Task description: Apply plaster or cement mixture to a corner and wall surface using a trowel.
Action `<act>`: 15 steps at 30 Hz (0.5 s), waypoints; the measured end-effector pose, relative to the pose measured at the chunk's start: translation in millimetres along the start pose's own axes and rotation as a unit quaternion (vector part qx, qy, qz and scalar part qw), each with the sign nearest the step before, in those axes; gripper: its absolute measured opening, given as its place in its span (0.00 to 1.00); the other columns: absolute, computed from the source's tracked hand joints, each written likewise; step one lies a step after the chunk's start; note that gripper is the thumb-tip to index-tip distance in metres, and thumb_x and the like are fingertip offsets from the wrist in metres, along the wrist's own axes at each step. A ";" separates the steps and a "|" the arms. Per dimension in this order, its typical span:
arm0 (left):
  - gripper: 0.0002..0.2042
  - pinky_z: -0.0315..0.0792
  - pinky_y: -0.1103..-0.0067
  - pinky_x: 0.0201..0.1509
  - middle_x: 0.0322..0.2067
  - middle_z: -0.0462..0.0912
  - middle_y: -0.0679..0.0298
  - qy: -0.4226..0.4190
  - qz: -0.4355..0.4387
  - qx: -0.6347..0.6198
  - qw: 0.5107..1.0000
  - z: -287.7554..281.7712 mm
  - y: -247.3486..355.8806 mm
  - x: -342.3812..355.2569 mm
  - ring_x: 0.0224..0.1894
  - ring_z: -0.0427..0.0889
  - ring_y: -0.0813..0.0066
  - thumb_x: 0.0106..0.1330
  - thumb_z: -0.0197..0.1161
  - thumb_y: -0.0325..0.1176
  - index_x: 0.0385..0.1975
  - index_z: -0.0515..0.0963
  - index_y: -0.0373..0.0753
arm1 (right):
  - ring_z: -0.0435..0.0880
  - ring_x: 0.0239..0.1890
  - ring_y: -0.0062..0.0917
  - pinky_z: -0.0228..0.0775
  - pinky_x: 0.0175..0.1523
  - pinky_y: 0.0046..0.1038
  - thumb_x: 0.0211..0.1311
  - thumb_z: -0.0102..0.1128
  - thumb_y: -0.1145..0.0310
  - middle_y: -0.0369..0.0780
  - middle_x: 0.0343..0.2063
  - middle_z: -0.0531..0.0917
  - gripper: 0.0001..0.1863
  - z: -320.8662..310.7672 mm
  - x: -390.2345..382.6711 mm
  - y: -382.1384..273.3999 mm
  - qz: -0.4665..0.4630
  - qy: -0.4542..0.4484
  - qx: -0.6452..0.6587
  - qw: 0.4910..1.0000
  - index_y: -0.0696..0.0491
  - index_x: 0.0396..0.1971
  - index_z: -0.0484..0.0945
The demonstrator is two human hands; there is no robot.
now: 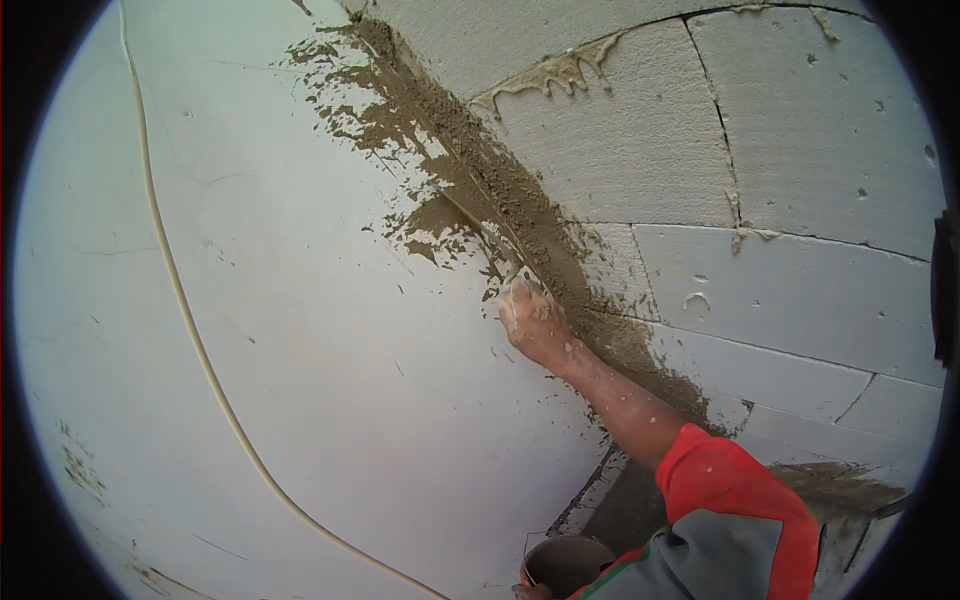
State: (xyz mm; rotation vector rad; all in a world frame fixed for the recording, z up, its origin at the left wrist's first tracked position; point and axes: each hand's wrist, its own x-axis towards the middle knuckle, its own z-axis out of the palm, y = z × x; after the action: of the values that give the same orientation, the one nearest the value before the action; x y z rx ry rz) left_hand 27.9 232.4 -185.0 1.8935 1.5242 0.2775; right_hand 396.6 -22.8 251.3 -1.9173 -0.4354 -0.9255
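My right hand (530, 318) is closed on a trowel (505, 258), whose blade lies along a band of wet brown mortar (540, 230) in the corner between the smooth white wall (300, 330) and the block wall (790, 140). Mortar is smeared in ragged patches beside the blade, and white specks cover my forearm. At the bottom of the view, a dark bucket (567, 562) with a wire handle is held by my left hand (532, 590), which is mostly hidden by the bucket and the frame edge.
A pale cable (185, 300) runs down across the white wall on the left. Dried adhesive drips (560, 78) hang from a joint between the blocks at the top. At lower right, the lower blocks carry more grey-brown smears (825, 485).
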 end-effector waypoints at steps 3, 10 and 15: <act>0.17 0.63 0.59 0.55 0.44 0.65 0.39 0.002 0.000 0.005 1.000 -8.2 -6.0 -0.1 0.50 0.69 0.42 0.50 0.50 0.18 0.41 0.60 0.26 | 0.79 0.30 0.46 0.73 0.33 0.41 0.60 0.54 0.65 0.52 0.31 0.75 0.16 3.3 -15.5 -6.7 -0.013 0.096 0.030 0.995 0.62 0.39 0.67; 0.17 0.63 0.59 0.55 0.44 0.66 0.40 0.008 0.004 0.004 1.000 -22.0 -7.4 -0.7 0.50 0.69 0.42 0.50 0.49 0.19 0.41 0.60 0.26 | 0.79 0.32 0.45 0.74 0.34 0.40 0.58 0.56 0.66 0.54 0.36 0.75 0.16 11.5 -17.2 -15.7 -0.076 -0.059 -0.051 0.994 0.62 0.38 0.67; 0.17 0.63 0.59 0.55 0.45 0.66 0.40 0.016 -0.002 0.001 1.000 -27.1 -8.4 -0.8 0.50 0.69 0.42 0.50 0.49 0.19 0.41 0.60 0.26 | 0.79 0.30 0.46 0.73 0.31 0.41 0.58 0.57 0.66 0.53 0.30 0.76 0.16 10.9 9.9 -9.1 0.005 0.036 0.030 0.999 0.63 0.37 0.66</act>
State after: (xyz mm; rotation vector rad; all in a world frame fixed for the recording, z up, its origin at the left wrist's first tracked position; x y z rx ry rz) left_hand 6.1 242.4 -169.8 1.8956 1.5507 0.3044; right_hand 402.0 -9.5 261.1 -1.8242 -0.4068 -0.9616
